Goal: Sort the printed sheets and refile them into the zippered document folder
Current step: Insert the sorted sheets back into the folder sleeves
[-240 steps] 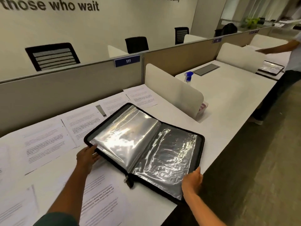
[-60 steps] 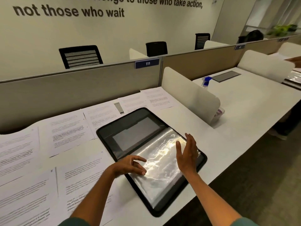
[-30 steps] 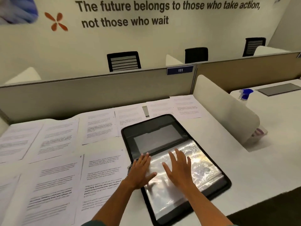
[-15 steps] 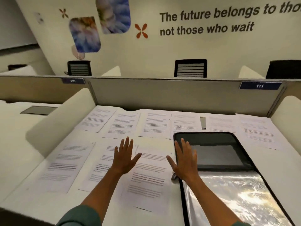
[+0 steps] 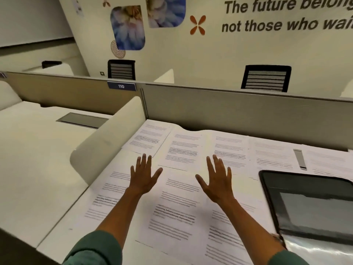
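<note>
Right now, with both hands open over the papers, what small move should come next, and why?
Probably lower the left hand onto the nearest printed sheet and pick it up: both hands hold nothing, the right hand too, and the zippered folder lies open.

The white table (image 5: 47, 188) carries printed sheets (image 5: 177, 211) laid flat in two rows, edges touching or overlapping, from 9 o'clock across to 3 o'clock. An open black zippered document folder (image 5: 305, 205) lies on the table at 3 o'clock, its clear sleeves (image 5: 321, 251) exposed at 4 o'clock. A narrow grey strip (image 5: 299, 158) rests on the far-row sheets at 2 o'clock.
</note>
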`<action>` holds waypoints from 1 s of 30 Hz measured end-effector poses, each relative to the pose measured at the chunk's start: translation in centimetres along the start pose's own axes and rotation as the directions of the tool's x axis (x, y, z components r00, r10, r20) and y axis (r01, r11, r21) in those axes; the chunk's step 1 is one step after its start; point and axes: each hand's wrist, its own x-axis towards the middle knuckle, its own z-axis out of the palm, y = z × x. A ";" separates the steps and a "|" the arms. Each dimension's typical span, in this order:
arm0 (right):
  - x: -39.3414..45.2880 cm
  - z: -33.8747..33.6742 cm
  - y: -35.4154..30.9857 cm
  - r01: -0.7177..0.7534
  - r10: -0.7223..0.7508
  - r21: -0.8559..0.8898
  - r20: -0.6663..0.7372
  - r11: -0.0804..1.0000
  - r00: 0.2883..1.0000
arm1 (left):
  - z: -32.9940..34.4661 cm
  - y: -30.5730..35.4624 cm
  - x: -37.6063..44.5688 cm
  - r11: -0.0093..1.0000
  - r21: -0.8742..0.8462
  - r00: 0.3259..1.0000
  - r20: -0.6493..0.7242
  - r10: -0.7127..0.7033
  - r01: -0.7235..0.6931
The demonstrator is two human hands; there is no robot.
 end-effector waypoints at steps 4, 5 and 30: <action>4.8 4.2 -5.0 -0.043 0.043 0.014 0.030 0.999 0.999 | -0.1 -5.8 4.9 0.999 0.032 1.000 0.025 0.018 -0.018; 5.9 5.1 -6.3 -0.058 0.057 0.014 0.045 0.998 0.997 | 0.0 -7.1 6.1 0.999 0.040 0.999 0.037 0.022 -0.024; 28.0 16.6 -14.6 -0.044 0.066 -0.126 0.176 0.991 0.982 | 5.3 -18.0 24.6 0.980 0.098 0.979 -0.089 0.183 -0.174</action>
